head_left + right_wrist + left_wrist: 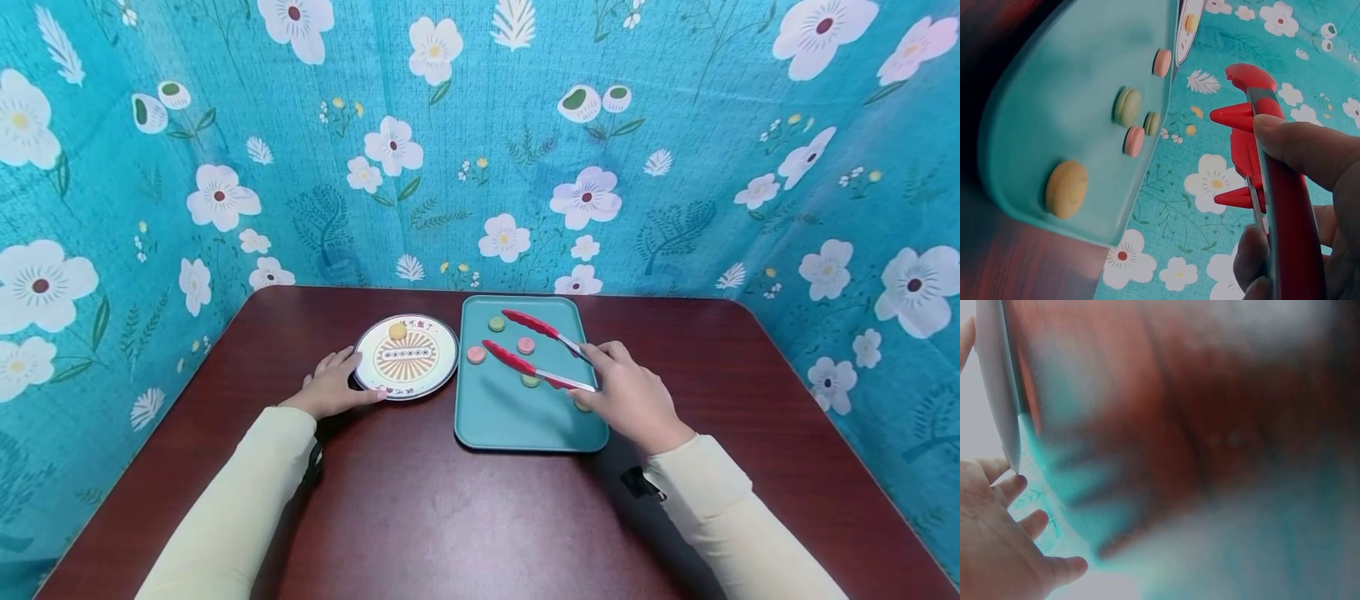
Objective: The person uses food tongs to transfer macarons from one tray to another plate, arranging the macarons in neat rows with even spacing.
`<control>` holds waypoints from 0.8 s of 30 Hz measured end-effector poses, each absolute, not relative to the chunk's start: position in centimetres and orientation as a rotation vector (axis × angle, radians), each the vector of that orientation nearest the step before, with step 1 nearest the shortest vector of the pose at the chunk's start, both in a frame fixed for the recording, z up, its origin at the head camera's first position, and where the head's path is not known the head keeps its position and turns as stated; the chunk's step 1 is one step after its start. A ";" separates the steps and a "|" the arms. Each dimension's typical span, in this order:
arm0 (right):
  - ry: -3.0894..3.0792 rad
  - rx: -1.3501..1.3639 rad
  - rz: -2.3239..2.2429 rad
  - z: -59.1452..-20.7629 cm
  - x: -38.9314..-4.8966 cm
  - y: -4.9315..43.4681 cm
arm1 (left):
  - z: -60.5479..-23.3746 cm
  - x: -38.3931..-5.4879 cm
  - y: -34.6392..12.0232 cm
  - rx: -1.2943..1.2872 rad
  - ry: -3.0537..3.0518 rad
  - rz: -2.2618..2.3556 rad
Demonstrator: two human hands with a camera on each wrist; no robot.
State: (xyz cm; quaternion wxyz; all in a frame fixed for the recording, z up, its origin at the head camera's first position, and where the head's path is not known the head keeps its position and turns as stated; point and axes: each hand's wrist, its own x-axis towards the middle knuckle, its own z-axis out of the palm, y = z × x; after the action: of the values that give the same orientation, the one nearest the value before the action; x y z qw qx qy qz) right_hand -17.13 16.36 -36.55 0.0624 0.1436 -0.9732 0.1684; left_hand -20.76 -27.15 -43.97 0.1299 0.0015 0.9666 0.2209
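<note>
Tongs (510, 358) in the right hand (632, 402) stand spread above the tray (491, 421).

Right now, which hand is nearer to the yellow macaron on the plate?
Left. The left hand is at the rim of the plate, near the yellow macaron; the right hand is farther, by the right edge of the tray, holding tongs.

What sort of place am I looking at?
Likely an indoor tabletop spot, perhaps staged for filming: flowered cloth hangs behind and beside a dark reddish table bearing a teal tray of macarons.
</note>
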 end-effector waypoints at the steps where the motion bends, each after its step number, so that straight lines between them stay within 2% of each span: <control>1: -2.944 0.425 0.511 -36.6 -17.1 16.5 | -44.0 -20.8 -27.1 0.006 2.811 0.637; 24: -2.963 0.361 0.493 -37.6 -16.4 19.4 | -43.9 -20.8 -27.1 0.014 2.810 0.622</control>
State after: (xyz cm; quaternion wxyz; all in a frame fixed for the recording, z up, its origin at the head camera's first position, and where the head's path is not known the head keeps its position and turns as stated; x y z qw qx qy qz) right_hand -16.44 19.42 -37.62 0.0580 0.1192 -0.9777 0.1627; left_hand -20.83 -27.15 -43.89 0.1314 0.0048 0.9679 0.2143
